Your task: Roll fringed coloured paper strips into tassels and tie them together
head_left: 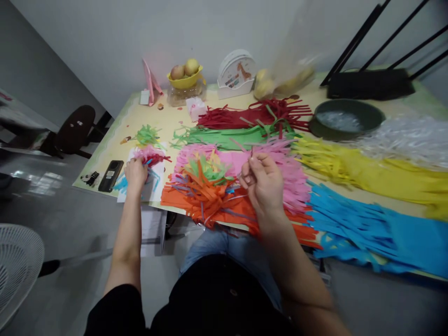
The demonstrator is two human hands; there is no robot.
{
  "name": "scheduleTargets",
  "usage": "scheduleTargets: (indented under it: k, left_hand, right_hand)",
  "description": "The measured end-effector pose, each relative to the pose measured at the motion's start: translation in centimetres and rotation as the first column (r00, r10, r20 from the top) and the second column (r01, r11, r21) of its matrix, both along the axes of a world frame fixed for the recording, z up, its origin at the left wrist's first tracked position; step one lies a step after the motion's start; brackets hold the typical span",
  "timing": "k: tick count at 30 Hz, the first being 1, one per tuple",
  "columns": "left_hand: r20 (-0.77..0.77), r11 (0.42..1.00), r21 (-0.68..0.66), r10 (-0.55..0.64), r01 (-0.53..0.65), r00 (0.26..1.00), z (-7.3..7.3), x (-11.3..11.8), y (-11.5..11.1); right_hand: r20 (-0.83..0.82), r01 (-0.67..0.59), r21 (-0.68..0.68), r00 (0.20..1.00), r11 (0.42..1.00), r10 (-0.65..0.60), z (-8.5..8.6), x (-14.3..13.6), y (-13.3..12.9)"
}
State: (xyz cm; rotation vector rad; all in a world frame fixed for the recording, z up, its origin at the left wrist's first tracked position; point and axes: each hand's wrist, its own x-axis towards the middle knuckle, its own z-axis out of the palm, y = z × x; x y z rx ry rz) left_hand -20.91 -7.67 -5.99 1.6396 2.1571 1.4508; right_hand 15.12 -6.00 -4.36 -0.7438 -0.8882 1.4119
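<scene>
Near the worktop's [131, 116] left corner, flimsy-looking strips [156, 160] – best taken mid-bunch – are being partly covered by the left hand [136, 175], grip unclear; the right hand [264, 179] is being held pinched, contents unclear.

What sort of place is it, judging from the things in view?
Probably a home room or small workroom used for handicraft: coloured fringed sheets cover much of the table, which also bears a yellow bowl of fruit.

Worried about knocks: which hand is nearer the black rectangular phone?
Left: the left hand is just right of the black rectangular phone; the right hand is much farther right, over fringed pink paper.
</scene>
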Motion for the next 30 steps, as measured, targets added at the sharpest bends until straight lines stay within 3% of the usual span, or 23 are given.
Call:
scheduleTargets:
  k: [3, 5, 7, 10, 12, 15, 18, 21, 25, 30]
  left_hand:
    - [0.014, 1.0, -0.009, 0.022, -0.022, 1.0, -1.3, -2.4, -0.3]
    - [0.028, 0.999, -0.007, 0.043, -0.043, 0.999, -1.4, -3.1, -0.9]
    - [0.056, 0.998, 0.001, 0.062, -0.062, 0.997, -0.6, -3.4, -1.6]
    - [0.112, 0.998, 0.021, 0.052, -0.054, 0.992, 1.8, -2.5, -2.8]
    - [0.157, 0.999, 0.048, -0.001, -0.006, 0.988, 3.5, -0.3, -3.4]
    - [0.327, 0.987, 0.085, -0.154, 0.133, 0.933, 5.5, 5.2, -3.9]
    - [0.511, 0.959, 0.08, -0.275, 0.273, 0.814, 6.3, 10.8, -3.7]
    - [0.513, 0.939, 0.103, -0.333, 0.328, 0.791, 6.1, 14.7, -3.0]
    - [0.444, 0.928, 0.143, -0.37, 0.343, 0.816, 5.6, 17.2, -2.4]
    - [0.392, 0.943, 0.161, -0.332, 0.291, 0.858, 5.3, 18.0, -2.7]
  right_hand:
    - [0.025, -0.012, 0.018, 1.0, 1.0, 0.012, -0.2, -0.2, 0.0]
    - [0.03, -0.014, 0.017, 0.999, 1.0, 0.013, -0.3, -0.2, 0.1]
    - [0.029, -0.004, 0.014, 1.0, 1.0, 0.004, -0.4, -0.2, 0.2]
    - [0.047, 0.014, 0.033, 0.999, 0.999, -0.015, -0.2, -0.2, 0.2]
    - [0.121, 0.02, 0.075, 0.992, 0.997, -0.029, 0.1, -0.4, 0.1]
    - [0.29, -0.005, 0.161, 0.956, 0.987, -0.042, 1.1, -0.9, -0.5]
    - [0.398, -0.068, 0.24, 0.917, 0.968, -0.035, 2.3, -1.6, -1.3]
    - [0.442, -0.121, 0.296, 0.897, 0.947, -0.024, 3.1, -2.1, -1.9]
    - [0.44, -0.154, 0.322, 0.898, 0.934, -0.003, 3.4, -2.1, -2.0]
    - [0.414, -0.14, 0.288, 0.91, 0.947, 0.009, 3.3, -1.7, -1.9]
